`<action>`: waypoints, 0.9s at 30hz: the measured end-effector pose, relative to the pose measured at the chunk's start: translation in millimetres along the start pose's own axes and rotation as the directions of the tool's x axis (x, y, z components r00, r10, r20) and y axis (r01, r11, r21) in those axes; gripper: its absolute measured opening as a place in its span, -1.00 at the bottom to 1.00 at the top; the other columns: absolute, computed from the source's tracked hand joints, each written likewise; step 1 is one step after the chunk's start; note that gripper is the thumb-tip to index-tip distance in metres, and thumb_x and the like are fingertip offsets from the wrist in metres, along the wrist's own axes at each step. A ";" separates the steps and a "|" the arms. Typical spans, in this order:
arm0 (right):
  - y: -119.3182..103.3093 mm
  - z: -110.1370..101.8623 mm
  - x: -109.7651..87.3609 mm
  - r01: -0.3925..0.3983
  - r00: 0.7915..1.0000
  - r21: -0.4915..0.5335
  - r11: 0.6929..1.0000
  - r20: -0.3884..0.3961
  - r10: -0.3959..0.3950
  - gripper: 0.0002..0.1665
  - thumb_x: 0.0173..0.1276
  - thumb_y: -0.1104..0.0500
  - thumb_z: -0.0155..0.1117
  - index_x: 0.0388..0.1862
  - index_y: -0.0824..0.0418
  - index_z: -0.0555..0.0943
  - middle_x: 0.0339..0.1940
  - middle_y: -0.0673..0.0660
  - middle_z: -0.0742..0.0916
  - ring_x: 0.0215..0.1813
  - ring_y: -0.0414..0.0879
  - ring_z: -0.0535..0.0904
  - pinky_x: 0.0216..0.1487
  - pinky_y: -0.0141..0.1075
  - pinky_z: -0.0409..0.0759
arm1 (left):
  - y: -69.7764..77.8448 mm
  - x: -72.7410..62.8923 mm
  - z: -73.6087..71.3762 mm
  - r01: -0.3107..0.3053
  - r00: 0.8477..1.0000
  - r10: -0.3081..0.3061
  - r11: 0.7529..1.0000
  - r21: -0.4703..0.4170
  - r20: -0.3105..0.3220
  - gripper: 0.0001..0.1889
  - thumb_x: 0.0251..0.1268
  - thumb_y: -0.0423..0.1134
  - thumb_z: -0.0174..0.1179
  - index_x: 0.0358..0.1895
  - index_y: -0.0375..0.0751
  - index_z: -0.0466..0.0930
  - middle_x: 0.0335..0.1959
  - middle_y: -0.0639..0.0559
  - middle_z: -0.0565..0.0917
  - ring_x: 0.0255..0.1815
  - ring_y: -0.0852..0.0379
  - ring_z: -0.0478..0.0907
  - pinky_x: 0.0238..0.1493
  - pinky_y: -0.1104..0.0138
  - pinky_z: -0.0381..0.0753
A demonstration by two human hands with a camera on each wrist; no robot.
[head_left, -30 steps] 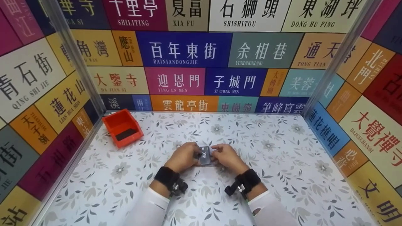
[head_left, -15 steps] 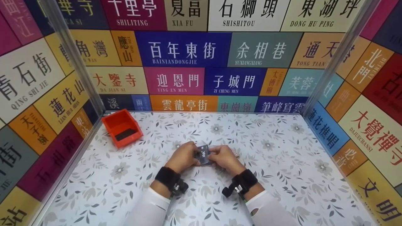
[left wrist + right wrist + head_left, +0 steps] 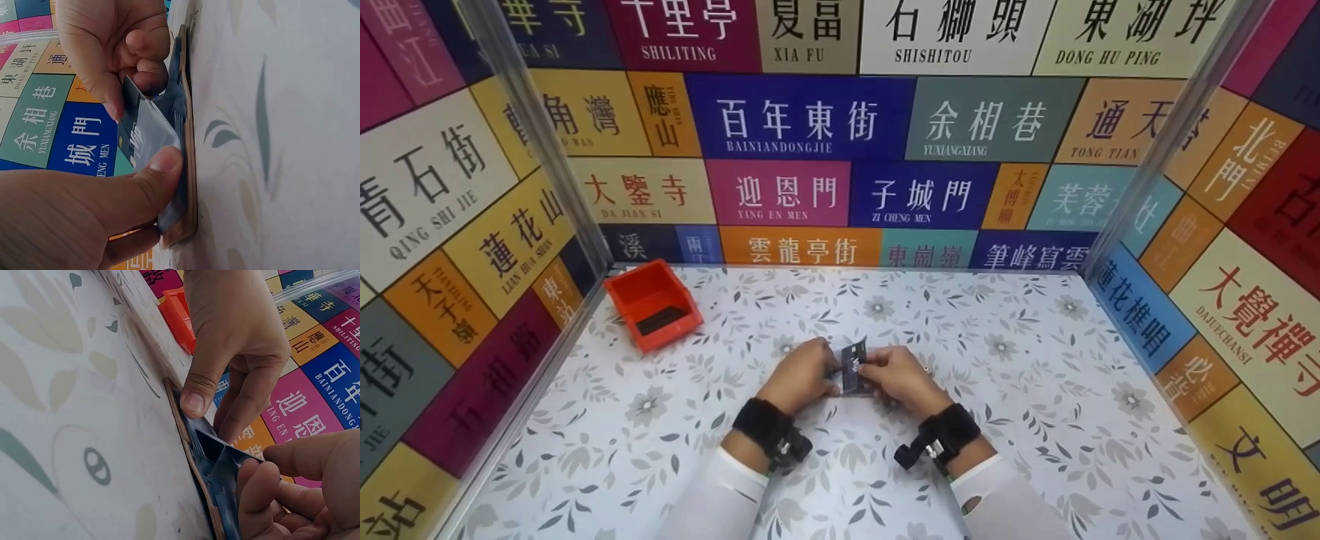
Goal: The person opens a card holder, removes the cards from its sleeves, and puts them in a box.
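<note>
A card holder [image 3: 190,135] with a brown cover and clear plastic sleeves lies open on the table. From one sleeve [image 3: 158,126] a black card [image 3: 128,115] with "Vip" lettering sticks partly out, tilted up. My left hand [image 3: 802,375] holds the holder's left side; its thumb [image 3: 166,160] presses on the sleeve and fingers lie beneath. At the opposite side my right hand [image 3: 898,373] pinches the edge of the card between thumb and index finger. In the right wrist view the sleeve [image 3: 211,447] gapes, and the card's lettered face is hidden there.
An orange-red plastic bin [image 3: 649,285] with a dark flat piece [image 3: 660,320] inside stands at the back left of the table. Sign-covered panels [image 3: 780,195] wall in the back and both sides. The table [image 3: 997,420] has a floral print.
My right hand was apart from the card one second ago, then met its right edge. Now it pinches the card, which has tilted up. My left hand stays nearly still.
</note>
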State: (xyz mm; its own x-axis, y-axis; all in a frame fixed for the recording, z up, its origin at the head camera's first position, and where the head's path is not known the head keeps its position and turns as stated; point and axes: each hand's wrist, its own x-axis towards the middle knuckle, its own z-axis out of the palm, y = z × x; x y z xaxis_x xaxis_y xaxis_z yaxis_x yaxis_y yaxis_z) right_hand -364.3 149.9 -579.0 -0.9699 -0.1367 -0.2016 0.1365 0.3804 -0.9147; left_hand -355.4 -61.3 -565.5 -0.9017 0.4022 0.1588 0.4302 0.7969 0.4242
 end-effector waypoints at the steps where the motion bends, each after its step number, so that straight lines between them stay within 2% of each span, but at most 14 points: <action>1: 0.5 0.2 -0.1 -0.002 1.000 -0.006 1.000 -0.005 0.002 -0.77 0.24 0.13 0.42 -0.11 0.07 0.77 -0.39 0.05 0.77 -0.64 -0.19 0.53 -0.64 -0.34 0.50 | 0.2 -0.1 0.0 0.004 1.000 -0.004 1.000 0.000 0.004 -0.60 -0.21 -0.12 0.62 -0.16 -0.05 0.80 -0.21 0.05 0.60 -0.19 0.02 0.58 0.03 0.13 0.59; 4: 0.8 -1.0 -0.2 -0.013 0.999 -0.020 1.000 -0.037 0.012 -0.80 0.22 0.14 0.43 -0.16 0.07 0.77 -0.46 0.06 0.75 -0.66 -0.17 0.52 -0.66 -0.32 0.50 | 0.7 -0.3 -0.4 0.002 1.000 -0.002 1.000 0.001 0.010 -0.58 -0.19 -0.12 0.61 -0.12 -0.02 0.81 -0.18 0.03 0.63 -0.17 0.02 0.59 0.04 0.14 0.60; 7: -0.1 -5.3 0.1 -0.011 0.996 -0.033 0.999 -0.088 0.008 -0.80 0.19 0.19 0.42 -0.17 0.12 0.76 -0.45 0.07 0.76 -0.68 -0.14 0.52 -0.65 -0.26 0.53 | 1.4 -1.4 -1.8 -0.002 1.000 0.002 1.000 0.024 0.015 -0.63 -0.16 -0.11 0.60 -0.17 -0.02 0.81 -0.22 0.06 0.61 -0.23 0.05 0.57 -0.04 0.16 0.60; 11: -2.3 -14.7 1.4 0.016 0.984 -0.103 0.995 -0.177 -0.034 -0.83 0.17 0.20 0.43 -0.22 0.17 0.73 -0.46 0.06 0.74 -0.68 -0.12 0.52 -0.65 -0.26 0.53 | 2.0 -3.5 -4.7 -0.007 1.000 0.005 0.998 0.066 0.026 -0.76 -0.09 -0.11 0.56 -0.31 -0.02 0.77 -0.29 0.14 0.54 -0.30 0.10 0.52 -0.16 0.19 0.57; 14: -3.3 -20.9 3.1 0.046 0.972 -0.114 0.992 -0.226 -0.071 -0.87 0.18 0.19 0.45 -0.29 0.17 0.72 -0.51 0.05 0.72 -0.71 -0.12 0.51 -0.69 -0.30 0.48 | 2.5 -4.2 -7.5 -0.003 0.999 0.001 0.997 0.080 0.035 -0.79 -0.02 -0.13 0.53 -0.29 0.00 0.77 -0.25 0.14 0.55 -0.29 0.11 0.53 -0.16 0.20 0.58; 16: -3.9 -23.4 4.3 0.082 0.966 -0.085 0.993 -0.238 -0.100 -0.90 0.18 0.20 0.46 -0.32 0.17 0.72 -0.51 0.04 0.72 -0.70 -0.13 0.51 -0.69 -0.31 0.48 | 3.6 -3.2 -10.3 -0.007 1.000 0.006 0.996 0.088 0.018 -0.80 0.04 -0.15 0.49 -0.22 0.00 0.78 -0.21 0.12 0.58 -0.24 0.10 0.57 -0.13 0.19 0.61; 19: -5.5 -23.9 6.0 0.161 0.960 -0.031 0.986 -0.228 -0.164 -0.90 0.19 0.22 0.47 -0.32 0.21 0.73 -0.48 0.05 0.75 -0.59 -0.17 0.59 -0.55 -0.35 0.55 | 7.1 0.8 -15.7 -0.007 0.999 0.012 0.995 0.096 -0.053 -0.76 0.17 -0.15 0.41 -0.08 -0.02 0.77 -0.15 0.08 0.62 -0.13 0.06 0.62 -0.01 0.17 0.64; 21: -6.3 -22.9 6.8 0.213 0.955 0.004 0.977 -0.214 -0.207 -0.89 0.19 0.23 0.48 -0.31 0.22 0.73 -0.46 0.07 0.78 -0.49 -0.15 0.65 -0.46 -0.38 0.58 | 10.5 4.1 -19.2 0.001 0.993 0.007 0.998 0.068 -0.119 -0.73 0.25 -0.12 0.35 0.00 -0.03 0.75 -0.11 0.07 0.65 -0.05 0.05 0.65 0.08 0.16 0.63; 23: -7.1 -21.7 6.2 0.253 0.950 0.024 0.967 -0.196 -0.243 -0.88 0.20 0.23 0.49 -0.29 0.21 0.74 -0.43 0.08 0.79 -0.41 0.00 0.71 -0.41 -0.36 0.60 | 14.1 6.7 -21.9 0.015 0.985 -0.015 1.000 -0.002 -0.173 -0.70 0.33 -0.07 0.30 0.07 -0.04 0.73 -0.06 0.07 0.67 0.02 0.05 0.65 0.14 0.16 0.62; 25: -7.2 -20.6 5.4 0.281 0.946 0.042 0.959 -0.181 -0.269 -0.88 0.21 0.21 0.49 -0.29 0.20 0.74 -0.43 0.09 0.80 -0.36 0.18 0.72 -0.44 -0.29 0.62 | 17.0 8.2 -23.6 0.019 0.978 -0.040 0.994 -0.103 -0.205 -0.68 0.38 -0.04 0.26 0.09 -0.06 0.71 -0.05 0.07 0.69 0.02 0.07 0.66 0.12 0.16 0.62; 27: -7.2 -19.9 4.1 0.297 0.944 0.049 0.954 -0.166 -0.286 -0.89 0.22 0.20 0.49 -0.30 0.18 0.74 -0.43 0.08 0.80 -0.31 0.29 0.72 -0.47 -0.19 0.65 | 19.0 9.1 -24.1 0.021 0.975 -0.067 0.977 -0.211 -0.211 -0.65 0.40 -0.02 0.23 0.12 -0.09 0.69 -0.04 0.07 0.70 0.02 0.09 0.66 0.10 0.16 0.64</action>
State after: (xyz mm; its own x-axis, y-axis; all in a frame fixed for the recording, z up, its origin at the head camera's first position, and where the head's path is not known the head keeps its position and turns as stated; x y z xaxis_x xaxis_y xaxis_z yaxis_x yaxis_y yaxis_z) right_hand -373.2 164.9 -566.2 -0.9879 -0.0857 0.1292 -0.1482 0.2774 -0.9493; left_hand -356.5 -53.4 -534.5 -0.9173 0.2440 0.3145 0.3919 0.6921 0.6061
